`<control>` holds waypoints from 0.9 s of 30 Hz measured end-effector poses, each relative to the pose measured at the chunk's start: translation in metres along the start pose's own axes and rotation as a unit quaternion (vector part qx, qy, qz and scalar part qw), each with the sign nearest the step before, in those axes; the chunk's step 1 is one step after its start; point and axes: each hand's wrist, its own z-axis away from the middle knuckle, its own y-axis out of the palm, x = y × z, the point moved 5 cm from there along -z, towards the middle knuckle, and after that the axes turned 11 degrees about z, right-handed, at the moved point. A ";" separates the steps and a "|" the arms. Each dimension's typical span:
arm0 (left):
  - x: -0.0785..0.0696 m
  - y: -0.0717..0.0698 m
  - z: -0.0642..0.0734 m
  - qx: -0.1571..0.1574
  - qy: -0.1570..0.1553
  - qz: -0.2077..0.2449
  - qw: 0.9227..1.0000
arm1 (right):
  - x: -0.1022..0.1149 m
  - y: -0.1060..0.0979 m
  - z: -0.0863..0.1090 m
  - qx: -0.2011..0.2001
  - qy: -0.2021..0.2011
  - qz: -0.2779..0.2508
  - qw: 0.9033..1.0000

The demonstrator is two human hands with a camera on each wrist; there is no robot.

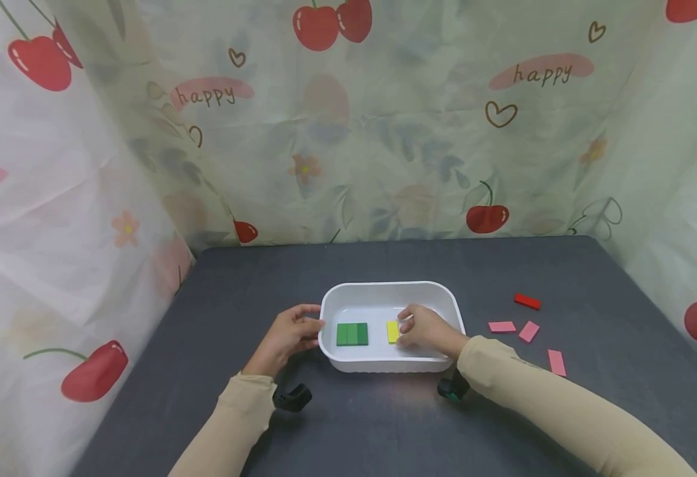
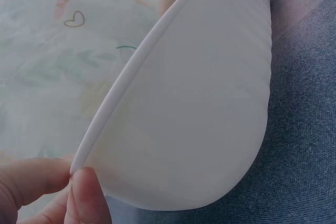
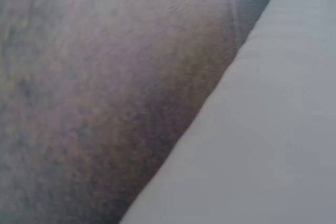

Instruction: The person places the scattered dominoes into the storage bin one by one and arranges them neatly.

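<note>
A white plastic basin (image 1: 391, 364) stands on the dark table, its wall also filling much of the left wrist view. My left hand (image 1: 285, 338) grips the basin's left rim; thumb and finger meet at the edge in the left wrist view. Inside the basin, green tiles (image 1: 352, 334) lie side by side in a tight row at the left. My right hand (image 1: 428, 329) reaches in over the right side and holds a yellow tile (image 1: 392, 332) near the basin's floor. Part of that tile is hidden behind the fingers. The right wrist view catches mostly the basin's outer wall.
Right of the basin, pink tiles (image 1: 529, 331) lie scattered on the dark table (image 1: 360, 430). A red block (image 1: 527, 301) sits a little farther back. Patterned cloth (image 1: 348, 165) hangs behind the table and at both sides.
</note>
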 end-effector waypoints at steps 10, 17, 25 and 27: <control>-0.001 0.000 0.001 0.003 0.002 -0.005 1.000 | 0.003 0.003 0.002 0.029 0.008 -0.038 0.999; -0.003 0.001 0.003 0.005 0.006 -0.006 1.000 | 0.011 0.009 0.002 0.027 0.005 -0.033 0.999; -0.002 0.001 0.002 0.000 0.002 -0.003 1.000 | 0.018 0.015 -0.002 0.026 0.014 -0.039 0.999; -0.001 0.001 0.001 -0.001 0.003 -0.004 1.000 | 0.019 0.016 -0.002 0.025 0.013 -0.044 0.999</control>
